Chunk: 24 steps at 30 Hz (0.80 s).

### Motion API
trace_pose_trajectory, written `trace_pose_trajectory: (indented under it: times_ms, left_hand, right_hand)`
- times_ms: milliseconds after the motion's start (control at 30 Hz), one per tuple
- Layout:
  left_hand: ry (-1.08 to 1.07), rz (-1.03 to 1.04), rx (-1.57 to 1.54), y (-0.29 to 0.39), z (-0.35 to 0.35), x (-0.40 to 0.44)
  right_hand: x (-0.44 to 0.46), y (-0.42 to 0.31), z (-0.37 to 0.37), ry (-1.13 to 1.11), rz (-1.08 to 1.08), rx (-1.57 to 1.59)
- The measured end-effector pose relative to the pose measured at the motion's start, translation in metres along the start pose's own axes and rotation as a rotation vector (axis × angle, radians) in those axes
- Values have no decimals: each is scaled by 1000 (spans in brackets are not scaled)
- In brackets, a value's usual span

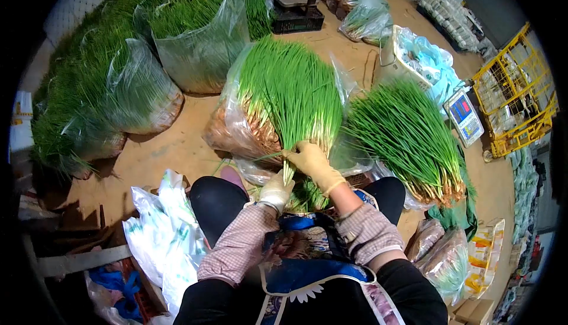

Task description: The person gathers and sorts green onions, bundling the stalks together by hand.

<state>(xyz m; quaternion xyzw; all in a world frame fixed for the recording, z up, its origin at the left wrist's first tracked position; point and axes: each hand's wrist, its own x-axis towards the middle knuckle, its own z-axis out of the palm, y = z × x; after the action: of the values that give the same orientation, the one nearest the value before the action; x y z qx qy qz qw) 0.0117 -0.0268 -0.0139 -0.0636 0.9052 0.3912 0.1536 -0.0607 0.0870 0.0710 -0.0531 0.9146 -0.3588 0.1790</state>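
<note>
My left hand (276,192), in a pale glove, is closed round the lower, white ends of a small bunch of green stalks (288,174). Just above it and to the right, my right hand (310,162), in a yellowish glove, pinches the same bunch with its fingers. Directly in front of both hands stands a large open plastic bag (228,130) packed with upright green stalks (296,82) with white and brown lower ends. Another pile of green stalks (408,141) lies to the right, its roots pointing towards the lower right.
Several bags of greens (198,47) line the left and back left. A scale (299,17) stands at the back, a white bin (396,62) and a digital scale (464,117) at the right, beside a yellow cart (515,88). White plastic bags (168,236) lie at my left.
</note>
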Motion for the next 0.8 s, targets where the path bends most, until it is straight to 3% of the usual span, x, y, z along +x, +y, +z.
trace_pose_trajectory:
  times_ms: [67, 333, 433, 533, 600, 733, 800]
  left_hand:
    - [-22, 40, -28, 3, -8, -2]
    - [-73, -20, 0, 1, -8, -1]
    - [26, 43, 21, -11, 4, 5]
    - [-57, -2, 65, 2, -10, 1]
    - [-111, -29, -63, 6, -15, 0]
    - [-213, 74, 131, -9, 4, 20]
    - [-271, 139, 145, -17, 14, 27]
  right_hand:
    - [11, -1, 10, 99, 101, -248]
    - [10, 14, 19, 141, 111, -129]
    - [13, 15, 20, 89, 147, -136]
    - [11, 16, 25, 124, 60, 38]
    - [1, 13, 24, 159, -257, 60]
    - [-13, 7, 23, 30, -603, -282]
    - [-22, 8, 25, 24, -593, -270]
